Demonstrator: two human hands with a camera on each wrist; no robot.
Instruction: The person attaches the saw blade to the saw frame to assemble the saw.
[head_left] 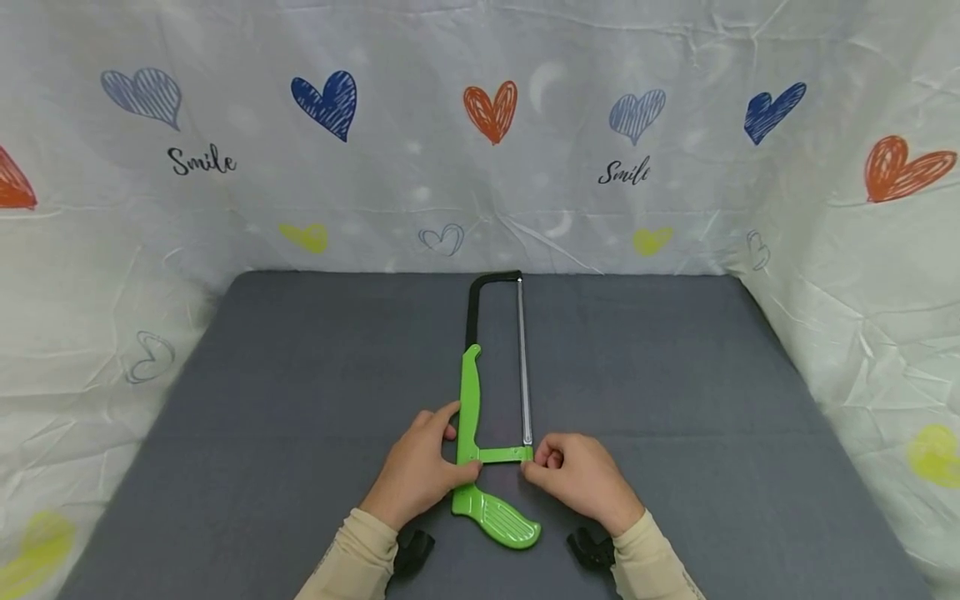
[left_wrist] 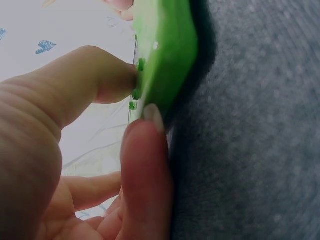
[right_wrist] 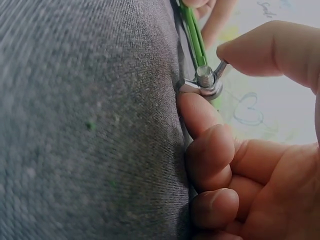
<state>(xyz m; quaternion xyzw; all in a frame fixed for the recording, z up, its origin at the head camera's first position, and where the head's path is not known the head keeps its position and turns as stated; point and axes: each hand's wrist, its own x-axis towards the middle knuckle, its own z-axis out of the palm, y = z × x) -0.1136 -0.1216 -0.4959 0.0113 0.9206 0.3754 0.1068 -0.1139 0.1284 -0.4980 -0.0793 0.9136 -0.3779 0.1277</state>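
A hacksaw (head_left: 468, 383) lies flat on the grey cloth, its green grip toward me and its black bow at the far end. Its silver blade (head_left: 524, 358) runs along the right side. My left hand (head_left: 420, 458) holds the green frame where the crossbar joins, with thumb and a finger on it in the left wrist view. At the crossbar's right end, my right hand (head_left: 581, 475) pinches a metal wing nut (right_wrist: 218, 90) between thumb and index finger. A threaded bolt (right_wrist: 204, 75) pokes through the nut. The head view hides the nut behind the fingers.
The grey cloth-covered table (head_left: 337, 333) stretches out on both sides of the saw. A white curtain (head_left: 555, 192) printed with hearts stands along its back and sides. Black straps (head_left: 414, 552) sit at both wrists.
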